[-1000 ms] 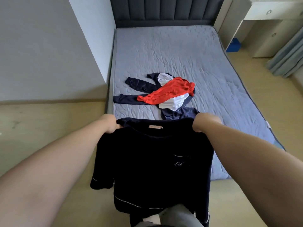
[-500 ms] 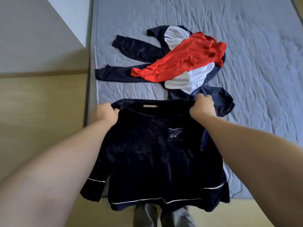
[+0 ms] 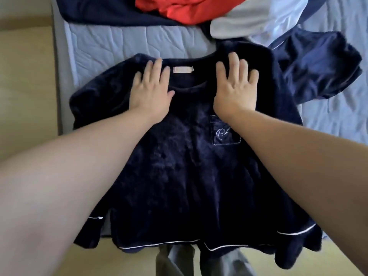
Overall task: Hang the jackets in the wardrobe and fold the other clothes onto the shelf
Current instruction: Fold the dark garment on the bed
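Up at the neckline of the dark blue top (image 3: 179, 176), all the fingers (image 3: 157, 66) are straight and slightly apart, lying flat on the fabric and gripping nothing. The left hand (image 3: 151, 92) presses down just left of the one small pink label (image 3: 183, 69), and the right hand (image 3: 236, 86) presses just right of it, so two palms with the collar opening between them. Below the right wrist there's one chest pocket (image 3: 225, 132) with a pale stitched squiggle on it, too blurry to read.

The top itself is spread front-up on the near end of the bed (image 3: 119, 38), both sleeves out to the sides, its hem hanging over the bed's edge. I count three bits of white trim: one on each cuff and one along the hem.

Further up the bed there's a pile: one red piece (image 3: 179, 8), one whitish piece (image 3: 239, 20) and a shiny blue piece (image 3: 318, 62) touching the top's right shoulder. Wooden floor (image 3: 23, 66) on the left, and grey trousers (image 3: 175, 259) show under the hem.
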